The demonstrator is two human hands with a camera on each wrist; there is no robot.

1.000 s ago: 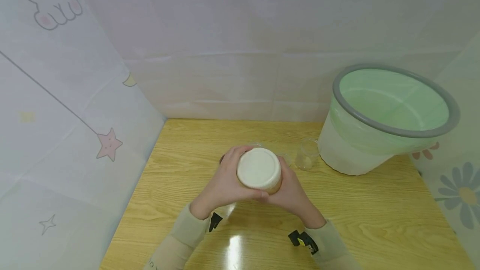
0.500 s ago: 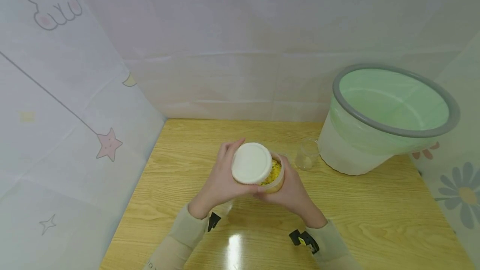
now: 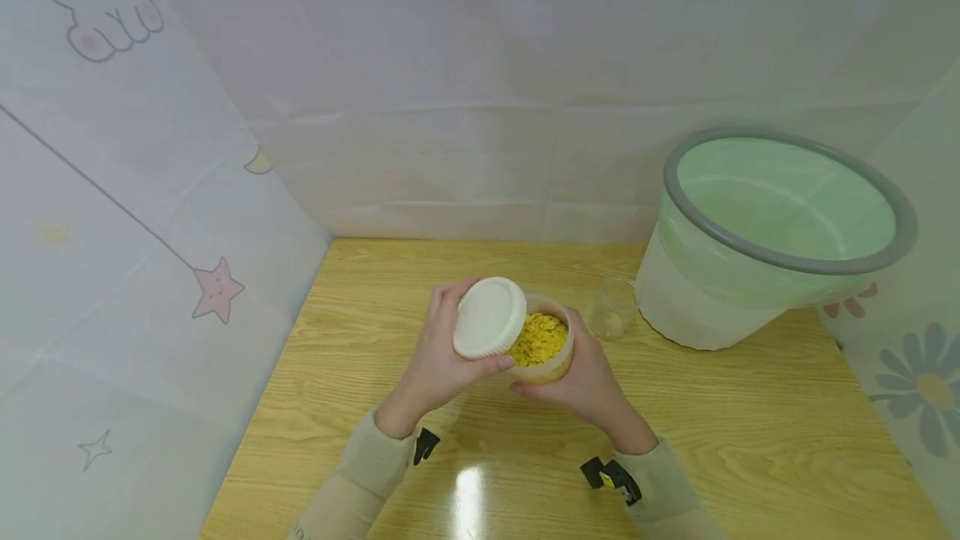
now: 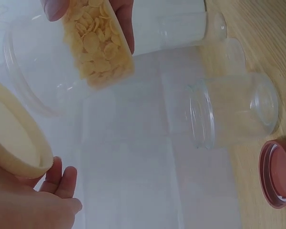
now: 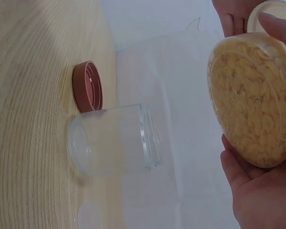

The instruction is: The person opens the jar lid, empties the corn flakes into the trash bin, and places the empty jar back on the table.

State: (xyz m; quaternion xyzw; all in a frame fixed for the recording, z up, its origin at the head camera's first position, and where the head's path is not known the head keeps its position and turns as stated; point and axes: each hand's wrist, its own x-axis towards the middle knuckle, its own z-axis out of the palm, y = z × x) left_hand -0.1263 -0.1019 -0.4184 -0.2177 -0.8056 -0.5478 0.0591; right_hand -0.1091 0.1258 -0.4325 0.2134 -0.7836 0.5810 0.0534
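My left hand (image 3: 431, 365) holds a white ribbed screw lid (image 3: 489, 317) by its edge, tilted, just left of the jar mouth in the head view. The right hand (image 3: 592, 386) grips a clear plastic jar (image 3: 558, 370) around its side, above the table. Yellow corn flakes (image 3: 542, 340) fill its lower part, and its mouth is uncovered. From below, the right wrist view shows the jar's bottom with flakes against it. Beneath stands an upright glass jar (image 4: 233, 109) without a lid, hidden by the hands in the head view. A reddish-brown lid (image 5: 81, 88) lies beside it.
A clear glass cup (image 3: 613, 315) stands right of the hands. Behind it on the right is a large green-and-white bucket (image 3: 697, 307) with a grey rim. The wooden table (image 3: 337, 298) ends against a sheet-covered wall (image 3: 450, 148) at the back.
The white lid has come off the plastic jar and moved left and up with my left hand, showing the corn flakes inside. My right hand has kept the jar, shifting slightly right.
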